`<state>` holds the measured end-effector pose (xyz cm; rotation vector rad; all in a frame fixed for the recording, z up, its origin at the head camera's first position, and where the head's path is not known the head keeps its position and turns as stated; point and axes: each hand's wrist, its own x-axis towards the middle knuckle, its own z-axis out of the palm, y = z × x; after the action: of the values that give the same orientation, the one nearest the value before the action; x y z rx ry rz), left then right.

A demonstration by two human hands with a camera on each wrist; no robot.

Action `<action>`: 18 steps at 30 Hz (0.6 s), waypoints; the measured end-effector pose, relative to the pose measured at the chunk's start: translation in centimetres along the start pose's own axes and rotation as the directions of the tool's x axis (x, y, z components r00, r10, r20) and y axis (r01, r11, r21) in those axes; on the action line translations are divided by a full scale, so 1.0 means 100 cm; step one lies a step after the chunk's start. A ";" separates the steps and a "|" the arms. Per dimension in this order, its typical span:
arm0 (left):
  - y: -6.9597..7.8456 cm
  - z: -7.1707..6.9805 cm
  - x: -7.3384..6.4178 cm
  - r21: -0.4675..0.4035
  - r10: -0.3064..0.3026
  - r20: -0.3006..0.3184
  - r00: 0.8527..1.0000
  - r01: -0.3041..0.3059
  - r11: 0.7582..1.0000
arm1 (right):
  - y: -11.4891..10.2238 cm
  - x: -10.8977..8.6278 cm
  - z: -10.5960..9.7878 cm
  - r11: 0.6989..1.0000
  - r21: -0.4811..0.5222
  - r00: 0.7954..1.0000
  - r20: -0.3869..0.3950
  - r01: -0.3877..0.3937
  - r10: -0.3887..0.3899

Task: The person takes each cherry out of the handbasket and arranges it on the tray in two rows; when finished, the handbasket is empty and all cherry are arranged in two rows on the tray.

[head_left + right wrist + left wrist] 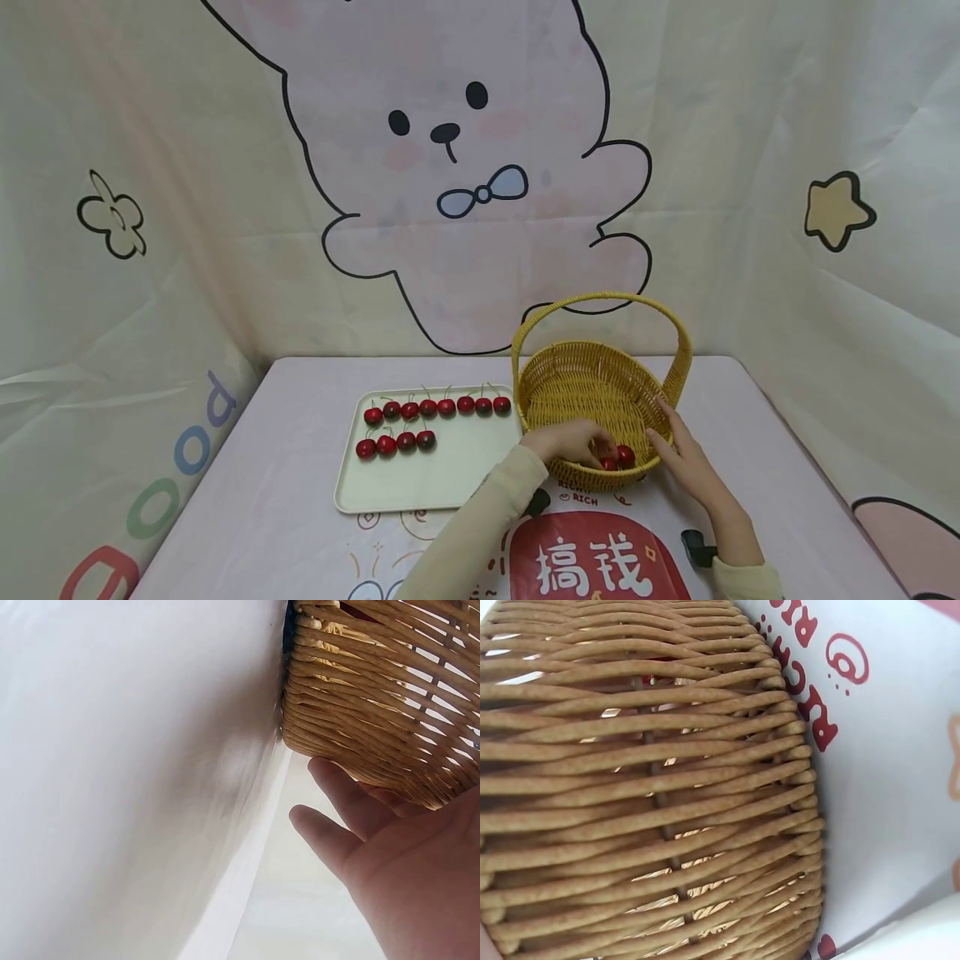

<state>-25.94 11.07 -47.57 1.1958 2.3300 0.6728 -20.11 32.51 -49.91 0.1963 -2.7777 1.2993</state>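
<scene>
A yellow wicker basket (pixel 585 379) with a tall arched handle stands on the table, tipped toward me. Low in its front lie red cherries (pixel 626 455). My left hand (pixel 573 442) reaches over the front-left rim with bent fingers at the cherries; whether a cherry is pinched cannot be made out. My right hand (pixel 686 458) holds the basket's right side, its thumb at the rim; the right wrist view shows that hand's fingers (pixel 349 799) against the outer weave. Only the basket's outer wall (pixel 652 780) fills the left wrist view, so the left hand's fingertips are hidden there.
Left of the basket, a cream tray (pixel 390 487) bears two rows of dark red cherries (pixel 427 408) with stems, the back row longer. Beneath is a pale tablecloth (pixel 292 433) with a red print. A cloth backdrop with a drawn bear rises behind the table.
</scene>
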 end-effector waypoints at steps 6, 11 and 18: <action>-0.001 -0.002 -0.005 -0.054 0.007 -0.066 0.998 -0.011 0.999 | -0.001 0.000 0.000 1.000 -0.001 1.000 0.006 -0.015 0.015; -0.004 -0.003 -0.007 -0.073 0.065 -0.147 0.987 -0.076 0.994 | -0.002 -0.001 0.000 1.000 0.003 1.000 0.004 -0.010 0.010; -0.002 -0.003 -0.010 -0.054 0.114 -0.248 0.962 -0.131 0.990 | -0.001 -0.001 0.000 1.000 0.002 1.000 0.003 -0.006 0.006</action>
<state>-25.70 10.01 -47.33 1.2971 2.4200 0.9879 -20.05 32.50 -49.85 0.1908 -2.7820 1.3043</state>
